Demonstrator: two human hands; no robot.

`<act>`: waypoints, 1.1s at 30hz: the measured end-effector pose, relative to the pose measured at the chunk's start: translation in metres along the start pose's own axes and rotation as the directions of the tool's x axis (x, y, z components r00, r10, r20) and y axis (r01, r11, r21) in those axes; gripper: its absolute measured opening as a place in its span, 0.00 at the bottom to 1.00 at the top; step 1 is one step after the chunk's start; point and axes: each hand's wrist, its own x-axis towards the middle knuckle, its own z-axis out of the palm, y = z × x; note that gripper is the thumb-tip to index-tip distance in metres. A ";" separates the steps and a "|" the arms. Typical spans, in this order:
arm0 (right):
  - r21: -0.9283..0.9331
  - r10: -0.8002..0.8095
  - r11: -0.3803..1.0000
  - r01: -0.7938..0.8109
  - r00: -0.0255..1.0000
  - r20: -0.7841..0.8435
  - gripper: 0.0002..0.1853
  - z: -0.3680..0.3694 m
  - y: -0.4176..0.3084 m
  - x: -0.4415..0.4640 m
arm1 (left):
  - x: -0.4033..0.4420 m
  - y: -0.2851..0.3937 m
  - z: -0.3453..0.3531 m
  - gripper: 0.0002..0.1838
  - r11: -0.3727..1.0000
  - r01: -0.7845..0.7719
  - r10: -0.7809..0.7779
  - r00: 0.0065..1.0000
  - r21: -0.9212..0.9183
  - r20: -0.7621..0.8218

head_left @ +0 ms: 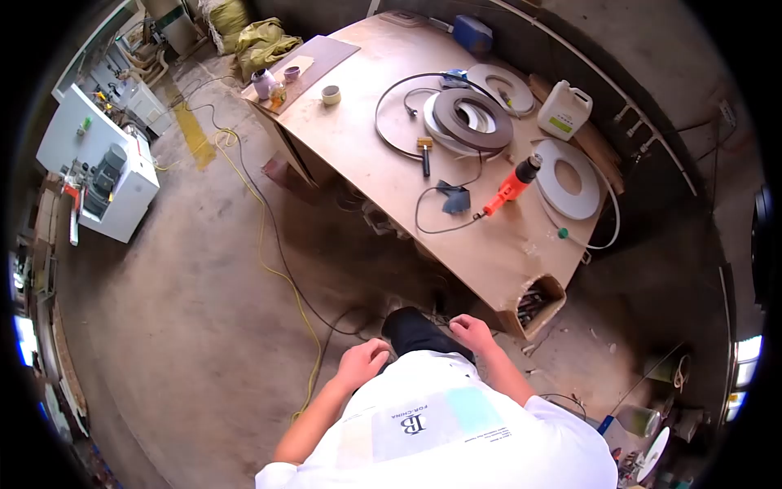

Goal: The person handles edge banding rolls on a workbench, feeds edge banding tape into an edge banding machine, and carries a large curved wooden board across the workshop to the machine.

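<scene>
Before the near edge of the worktable (pixel 326 134), both hands hung low, one on either side of the dark trousers (pixel 415 332). The left hand (pixel 364 364) had its fingers loosely bent, with nothing visible in them; the right hand (pixel 471 332) was likewise half-curled and looked bare. Whether either brushed the cloth could not be told.

Nearest to them, an open cardboard box (pixel 544 320) sat at the table's near right corner, right of the right hand and apart from it, its contents too dark to name. Farther off, on the tabletop, the red heat gun (pixel 509 191) was far and to the right of both hands, with the right hand nearer. Its long axis ran on a slant, cord end near and left, black nozzle end far and right; whether it lay flat was unclear. A dark grey scrap (pixel 454 198) lay just left of it, a white coil (pixel 544 179) to its right, and a brown coil (pixel 498 134) farther away.
</scene>
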 end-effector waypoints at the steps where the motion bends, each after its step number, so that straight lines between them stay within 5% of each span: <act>1: -0.021 -0.044 0.999 0.044 0.999 -0.010 0.16 -0.010 -0.009 0.011 | 0.013 0.007 0.005 0.14 0.998 0.003 -0.004 1.000 -0.070 -0.015; 2: -0.041 -0.091 0.995 0.090 0.996 -0.024 0.15 -0.020 -0.019 0.023 | 0.028 0.011 0.008 0.14 0.990 0.001 -0.005 1.000 -0.138 -0.028; 3: 0.139 -0.075 0.988 0.059 0.991 0.112 0.15 0.086 -0.065 0.028 | -0.008 -0.006 -0.077 0.14 0.987 0.161 -0.161 0.987 -0.008 -0.009; 8: 0.184 -0.193 0.967 0.175 0.977 0.085 0.12 0.034 -0.109 0.147 | 0.138 -0.002 -0.080 0.14 0.993 0.113 -0.112 0.993 -0.035 0.040; 12: 0.334 -0.120 0.938 0.093 0.991 0.061 0.13 0.023 -0.133 0.214 | 0.241 0.011 -0.114 0.13 0.988 0.090 -0.109 0.981 0.122 0.160; 15: 0.525 -0.136 0.842 0.123 0.991 -0.013 0.14 0.011 -0.128 0.255 | 0.328 0.046 -0.134 0.12 0.945 -0.219 0.137 0.940 0.245 0.314; 19: 0.501 0.013 0.865 0.031 0.996 -0.083 0.12 -0.026 -0.146 0.259 | 0.450 0.093 -0.147 0.13 0.824 -0.402 0.190 0.859 0.398 0.475; 24: 0.571 0.127 0.821 0.003 0.974 -0.187 0.09 -0.035 -0.141 0.243 | 0.615 0.149 -0.120 0.29 0.563 -0.688 0.494 0.724 0.457 0.482; 27: 0.598 0.267 0.800 -0.043 0.918 -0.292 0.09 -0.022 -0.143 0.229 | 0.721 0.171 -0.093 0.38 0.094 -0.808 0.735 0.450 0.582 0.507; 28: 0.623 0.341 0.777 -0.088 0.890 -0.301 0.09 -0.015 -0.148 0.224 | 0.749 0.174 -0.084 0.39 -0.034 -0.777 0.748 0.398 0.629 0.532; 31: 0.646 0.501 0.741 -0.182 0.791 -0.352 0.08 0.006 -0.169 0.214 | 0.808 0.179 -0.072 0.36 -0.081 -0.749 0.522 0.530 0.657 0.668; 33: 0.605 0.540 0.767 -0.214 0.725 -0.428 0.08 0.025 -0.183 0.213 | 0.824 0.183 -0.069 0.33 -0.069 -0.821 0.401 0.497 0.567 0.769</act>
